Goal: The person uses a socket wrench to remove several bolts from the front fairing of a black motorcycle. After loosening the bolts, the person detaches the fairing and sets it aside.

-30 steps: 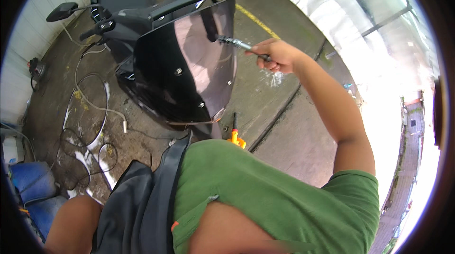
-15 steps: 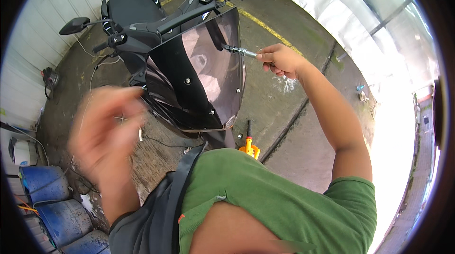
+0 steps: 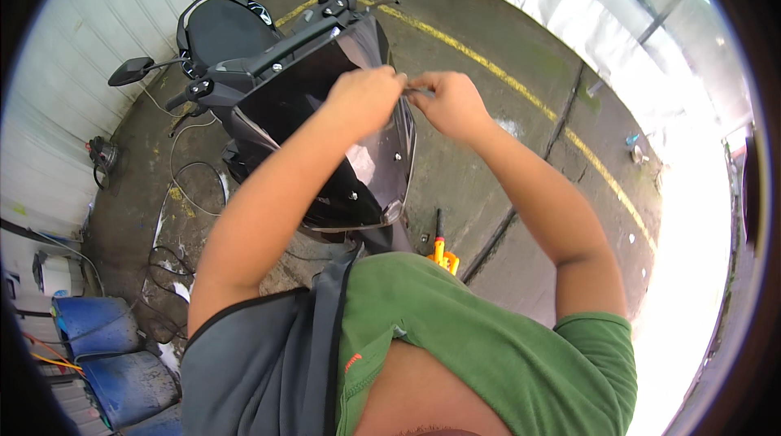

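A black scooter stands in front of me with its tinted windscreen (image 3: pixel 297 78) facing me. At the windscreen's right edge my two hands meet, fingertips almost touching. My right hand (image 3: pixel 447 104) is closed in a pinch on a slim silver socket tool (image 3: pixel 420 92), of which only a short piece shows. My left hand (image 3: pixel 364 102) reaches across the windscreen, its fingers curled at the same spot. Whatever lies inside them is hidden behind the hand. Bolts (image 3: pixel 353 194) dot the lower part of the windscreen.
A yellow-orange tool with a black handle (image 3: pixel 440 228) is on the floor right of the front wheel. Blue containers (image 3: pixel 130 383) line the lower left. Black cables (image 3: pixel 167 261) snake over the floor at left. The scooter's mirror (image 3: pixel 130 71) juts out to the left.
My left hand has swung from the left of the scooter up to the windscreen's right edge, meeting my right hand. The right hand has shifted slightly left, still with the silver tool.
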The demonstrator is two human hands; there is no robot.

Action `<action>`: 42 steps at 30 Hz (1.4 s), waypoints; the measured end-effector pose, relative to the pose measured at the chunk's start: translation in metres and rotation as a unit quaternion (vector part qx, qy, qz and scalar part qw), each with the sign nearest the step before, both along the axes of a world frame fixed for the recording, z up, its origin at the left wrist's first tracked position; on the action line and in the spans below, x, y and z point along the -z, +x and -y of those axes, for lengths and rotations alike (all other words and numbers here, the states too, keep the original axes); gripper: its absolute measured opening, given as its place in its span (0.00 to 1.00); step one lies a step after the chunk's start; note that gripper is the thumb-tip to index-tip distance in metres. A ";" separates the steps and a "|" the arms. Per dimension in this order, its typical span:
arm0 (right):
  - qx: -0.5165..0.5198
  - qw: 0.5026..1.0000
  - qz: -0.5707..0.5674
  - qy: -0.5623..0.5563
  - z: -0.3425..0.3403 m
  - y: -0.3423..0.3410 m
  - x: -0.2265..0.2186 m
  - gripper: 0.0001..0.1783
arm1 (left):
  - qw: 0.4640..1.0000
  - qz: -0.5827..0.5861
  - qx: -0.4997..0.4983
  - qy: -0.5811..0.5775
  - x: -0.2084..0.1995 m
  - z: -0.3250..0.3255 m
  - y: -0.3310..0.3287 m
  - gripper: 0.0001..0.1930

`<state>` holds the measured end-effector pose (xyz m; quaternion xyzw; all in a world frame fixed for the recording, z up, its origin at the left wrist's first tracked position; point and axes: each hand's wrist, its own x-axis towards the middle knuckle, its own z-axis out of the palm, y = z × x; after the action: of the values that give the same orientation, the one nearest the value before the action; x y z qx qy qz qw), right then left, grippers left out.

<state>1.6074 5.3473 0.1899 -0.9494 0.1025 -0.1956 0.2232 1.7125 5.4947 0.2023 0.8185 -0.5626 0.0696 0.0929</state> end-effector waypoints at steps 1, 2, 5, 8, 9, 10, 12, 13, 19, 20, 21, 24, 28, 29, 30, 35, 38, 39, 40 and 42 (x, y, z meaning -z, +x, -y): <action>0.058 0.988 -0.022 0.143 0.001 -0.001 0.003 0.13 | 0.999 0.011 0.006 0.049 -0.007 0.011 0.009 0.17; 0.081 0.978 0.033 0.191 -0.006 -0.001 0.011 0.12 | 0.994 0.014 0.006 0.107 -0.011 0.016 0.016 0.15; 0.128 0.930 0.199 0.280 -0.018 0.005 0.035 0.10 | 0.989 0.014 0.037 0.142 -0.016 0.025 0.025 0.12; 0.103 0.861 0.342 0.362 -0.026 0.016 0.051 0.12 | 0.983 0.011 0.047 0.177 -0.016 0.030 0.027 0.11; 0.072 0.820 0.372 0.429 -0.031 0.017 0.056 0.13 | 0.983 0.006 0.042 0.178 -0.016 0.031 0.028 0.11; 0.092 0.762 0.395 0.506 -0.036 0.018 0.058 0.14 | 0.980 0.018 0.039 0.194 -0.016 0.032 0.027 0.11; 0.085 0.632 0.474 0.607 -0.048 0.024 0.060 0.15 | 0.978 0.053 0.039 0.196 -0.013 0.032 0.023 0.10; 0.041 0.549 0.495 0.673 -0.054 0.026 0.060 0.16 | 0.982 0.054 0.040 0.177 -0.012 0.031 0.021 0.09; -0.334 0.483 0.462 0.664 -0.010 0.047 0.069 0.25 | 0.993 0.006 0.004 0.119 -0.005 0.022 0.013 0.10; -0.451 0.498 0.424 0.607 0.005 0.049 0.070 0.25 | 0.995 -0.025 0.019 0.099 -0.006 0.022 0.015 0.10; -0.492 0.532 0.383 0.573 0.016 0.050 0.070 0.22 | 0.993 -0.064 0.015 0.100 -0.006 0.022 0.017 0.10; -0.444 0.533 0.386 0.608 0.011 0.050 0.068 0.21 | 0.988 -0.055 -0.019 0.143 -0.005 0.024 0.019 0.11; -0.031 0.409 0.515 0.752 -0.043 0.036 0.070 0.20 | 0.995 0.000 0.018 0.094 0.007 0.022 0.008 0.11; -0.034 0.388 0.524 0.758 -0.051 0.036 0.070 0.19 | 0.996 -0.006 0.017 0.085 0.007 0.021 0.008 0.12; -0.058 0.356 0.545 0.757 -0.052 0.034 0.071 0.19 | 0.995 -0.021 0.001 0.093 0.008 0.020 0.007 0.12; -0.503 0.473 0.421 0.588 0.011 0.052 0.066 0.23 | 0.995 -0.067 -0.044 0.056 0.008 0.021 0.007 0.11; -0.493 0.478 0.418 0.595 0.014 0.052 0.061 0.19 | 0.994 -0.081 -0.062 0.050 0.013 0.025 0.004 0.10; -0.289 0.511 0.452 0.671 0.001 0.047 0.060 0.19 | 0.994 -0.077 -0.063 0.042 0.015 0.025 0.003 0.10; -0.118 0.510 0.488 0.699 -0.018 0.041 0.060 0.19 | 0.994 -0.071 -0.071 0.035 0.017 0.025 0.002 0.10; 0.023 0.463 0.513 0.723 -0.043 0.037 0.057 0.19 | 0.996 -0.039 -0.065 0.037 0.022 0.023 -0.002 0.10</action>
<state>1.6444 5.3907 0.1325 -0.1761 0.0962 -0.5083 0.8375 1.7108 5.4721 0.1807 0.8583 -0.5065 0.0231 0.0794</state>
